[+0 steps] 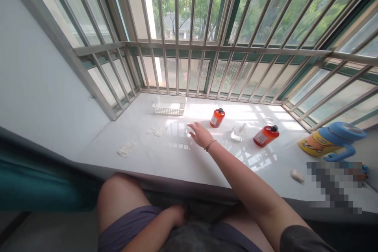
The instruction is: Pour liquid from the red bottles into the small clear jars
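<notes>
While the right hand [201, 134] is held open and empty over the windowsill [132, 118] near an orange bottle [217, 118], the left hand [176, 214] is rested on the shorts [130, 220], its grip hidden from view.

Through my feed, a pixelated grey patch [333, 187] at four o'clock blurs whatever lies there. At three o'clock, glare washes out a small translucent object [238, 132], so I can't identify it. The pale crumpled scraps [126, 149] at eight o'clock are too small to tell. At six o'clock, the left hand [177, 214] has its fingers hidden against dark purple fabric shorts [126, 220].
</notes>
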